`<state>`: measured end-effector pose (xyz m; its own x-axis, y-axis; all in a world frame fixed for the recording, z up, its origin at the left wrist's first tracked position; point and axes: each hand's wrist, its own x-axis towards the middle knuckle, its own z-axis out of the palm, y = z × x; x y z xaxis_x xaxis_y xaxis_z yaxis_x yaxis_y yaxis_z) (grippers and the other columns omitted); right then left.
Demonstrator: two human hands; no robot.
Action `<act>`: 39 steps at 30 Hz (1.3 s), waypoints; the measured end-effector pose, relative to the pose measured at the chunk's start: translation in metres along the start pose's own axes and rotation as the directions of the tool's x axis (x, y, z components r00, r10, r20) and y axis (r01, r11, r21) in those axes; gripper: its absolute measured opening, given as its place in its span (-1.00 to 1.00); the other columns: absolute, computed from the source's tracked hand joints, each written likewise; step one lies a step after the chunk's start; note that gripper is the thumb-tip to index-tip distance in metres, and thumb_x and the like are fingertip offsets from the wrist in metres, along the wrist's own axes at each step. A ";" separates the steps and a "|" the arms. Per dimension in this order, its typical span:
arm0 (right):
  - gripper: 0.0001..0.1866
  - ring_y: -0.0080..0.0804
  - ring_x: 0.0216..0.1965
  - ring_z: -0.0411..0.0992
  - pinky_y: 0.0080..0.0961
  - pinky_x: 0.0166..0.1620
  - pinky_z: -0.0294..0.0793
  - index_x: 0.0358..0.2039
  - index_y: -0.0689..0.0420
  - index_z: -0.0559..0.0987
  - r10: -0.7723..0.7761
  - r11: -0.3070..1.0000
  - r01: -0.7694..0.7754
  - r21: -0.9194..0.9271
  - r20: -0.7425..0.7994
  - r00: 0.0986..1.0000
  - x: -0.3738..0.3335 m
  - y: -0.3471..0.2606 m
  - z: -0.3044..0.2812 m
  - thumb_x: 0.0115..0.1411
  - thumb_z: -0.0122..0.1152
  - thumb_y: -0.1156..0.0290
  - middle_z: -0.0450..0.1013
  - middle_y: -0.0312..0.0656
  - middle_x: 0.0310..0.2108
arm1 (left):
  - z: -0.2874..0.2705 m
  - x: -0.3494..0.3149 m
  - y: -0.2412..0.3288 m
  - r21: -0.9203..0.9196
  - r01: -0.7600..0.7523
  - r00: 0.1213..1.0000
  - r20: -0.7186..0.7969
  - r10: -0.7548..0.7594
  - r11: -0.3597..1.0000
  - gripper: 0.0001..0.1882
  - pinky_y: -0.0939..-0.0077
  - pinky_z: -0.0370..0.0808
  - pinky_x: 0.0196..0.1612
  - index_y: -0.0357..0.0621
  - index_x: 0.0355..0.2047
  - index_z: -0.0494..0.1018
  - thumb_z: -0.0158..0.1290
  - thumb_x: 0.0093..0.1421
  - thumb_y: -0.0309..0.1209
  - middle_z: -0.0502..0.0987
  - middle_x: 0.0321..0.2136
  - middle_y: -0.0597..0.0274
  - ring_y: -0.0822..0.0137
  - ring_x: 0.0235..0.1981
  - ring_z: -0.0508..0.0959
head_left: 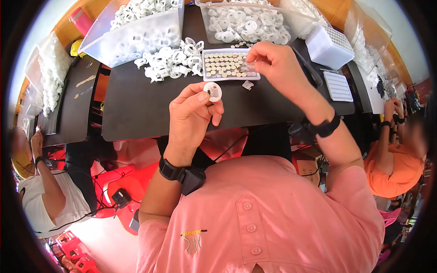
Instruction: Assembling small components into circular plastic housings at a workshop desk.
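Far left of frame: co-worker in white. Upper left: clear bin full of white plastic parts, on dark worktop; loose heap of similar pieces just beside. Centre: left hand, thumb and fingers clamped on round white disc. Upper centre: white tray with rows of round cream pieces; 2nd clear bin behind. Small white piece near tray's lower right corner. Right hand over tray's right end, fingertips close together; blurred, cannot tell whether pinched on anything. Upper right: stacked white trays, gridded white tray nearer. Far right: co-worker in orange.
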<state>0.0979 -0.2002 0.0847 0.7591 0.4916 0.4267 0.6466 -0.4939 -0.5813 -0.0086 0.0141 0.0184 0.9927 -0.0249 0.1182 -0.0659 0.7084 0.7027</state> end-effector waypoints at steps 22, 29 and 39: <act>-0.89 -0.10 -0.34 0.54 -0.23 -0.27 0.45 -0.43 0.09 0.62 0.063 0.991 -0.028 -0.132 0.267 0.962 0.006 0.030 0.013 0.06 0.26 0.35 0.56 -0.13 -0.43 | -0.001 0.000 -0.001 -0.106 0.051 0.997 0.055 -0.046 0.993 -0.79 0.41 0.50 -0.52 -0.35 -0.13 0.51 0.11 0.26 -0.50 0.59 -0.31 0.03 0.24 -0.43 0.60; -0.89 -0.29 -0.41 0.47 -0.40 -0.29 0.43 -0.38 0.21 0.56 0.054 0.994 -0.021 -0.109 0.304 0.951 0.003 0.029 0.009 0.09 0.29 0.47 0.50 -0.12 -0.45 | -0.001 -0.001 -0.002 -0.031 0.032 0.999 0.043 -0.031 0.999 -0.76 0.43 0.47 -0.55 -0.35 -0.12 0.48 0.07 0.27 -0.44 0.54 -0.30 0.05 0.20 -0.40 0.58; -0.90 -0.26 -0.40 0.47 -0.38 -0.28 0.44 -0.39 0.24 0.54 0.104 0.994 -0.090 -0.059 0.303 0.947 0.002 0.030 0.006 0.06 0.26 0.53 0.51 -0.09 -0.44 | 0.000 -0.002 -0.002 -0.019 0.022 0.999 0.038 -0.021 1.000 -0.76 0.43 0.47 -0.54 -0.35 -0.13 0.49 0.08 0.27 -0.43 0.55 -0.31 0.05 0.20 -0.40 0.58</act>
<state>0.1181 -0.2094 0.0641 0.7633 0.6321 0.1336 0.5789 -0.5774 -0.5757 -0.0104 0.0127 0.0167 0.9893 -0.0667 0.1299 -0.0422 0.7209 0.6917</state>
